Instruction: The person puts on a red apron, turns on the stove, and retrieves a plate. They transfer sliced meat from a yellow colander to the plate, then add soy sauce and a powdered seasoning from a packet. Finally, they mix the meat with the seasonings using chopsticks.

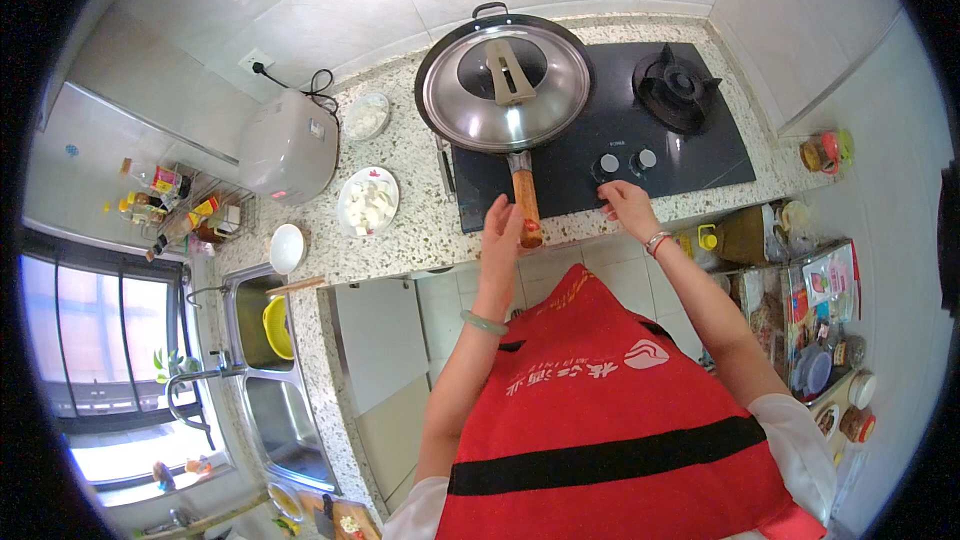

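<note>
A wok (pixel 430 110) sits on the left side of the black gas stove, covered by a domed steel lid (pixel 460 105) with a beige handle. Its wooden handle (pixel 524 202) points toward me. My left hand (pixel 502 230) is right beside that handle, fingers stretched out along its left side and not wrapped round it. At the stove's front edge my right hand (pixel 628 208) has its fingers curled together, just below the left stove knob (pixel 607 164); whether the fingertips touch it I cannot tell. The right stove knob (pixel 646 157) stands beside it.
A bare burner (pixel 682 87) is at the stove's right. On the speckled counter (pixel 420 230) to the left are a plate of white chunks (pixel 368 202), another white dish (pixel 366 115), a white bowl (pixel 288 248) and a rice cooker (pixel 290 148). A double sink (pixel 285 425) lies farther left.
</note>
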A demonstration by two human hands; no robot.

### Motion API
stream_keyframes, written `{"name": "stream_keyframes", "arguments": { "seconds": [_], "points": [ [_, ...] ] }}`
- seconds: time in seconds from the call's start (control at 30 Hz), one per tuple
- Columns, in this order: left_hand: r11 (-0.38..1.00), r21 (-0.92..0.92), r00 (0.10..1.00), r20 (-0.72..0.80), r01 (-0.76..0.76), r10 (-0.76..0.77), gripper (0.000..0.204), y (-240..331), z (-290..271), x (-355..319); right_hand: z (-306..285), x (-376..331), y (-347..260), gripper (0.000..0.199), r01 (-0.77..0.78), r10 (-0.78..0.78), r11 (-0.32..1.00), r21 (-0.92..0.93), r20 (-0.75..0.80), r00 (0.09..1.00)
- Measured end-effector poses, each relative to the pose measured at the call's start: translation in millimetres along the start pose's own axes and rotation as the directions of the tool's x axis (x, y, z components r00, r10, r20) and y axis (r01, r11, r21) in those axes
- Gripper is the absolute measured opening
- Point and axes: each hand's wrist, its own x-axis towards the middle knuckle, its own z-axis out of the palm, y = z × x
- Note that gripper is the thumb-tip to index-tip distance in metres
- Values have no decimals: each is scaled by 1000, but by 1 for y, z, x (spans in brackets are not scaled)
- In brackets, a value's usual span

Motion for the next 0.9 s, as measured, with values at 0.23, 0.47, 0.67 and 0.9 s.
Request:
{"name": "stream_keyframes", "arguments": {
  "seconds": [0.23,0.47,0.67,0.9],
  "points": [
    [961,-184,971,161,204,-175,32,11,23,3,-28,51,24,39,84,-244,756,-650,-160,956],
    [938,-285,977,128,198,-168,24,2,26,9,-21,79,26,40,3,-148,678,-735,-133,980],
    [946,-260,980,94,193,-174,23,8,28,6,-9,84,23,42,21,-132,622,-783,-79,988],
    [943,-280,983,97,178,-157,23,7,29,5,-11,81,24,42,46,-151,633,-773,-64,986]
  ]
}}
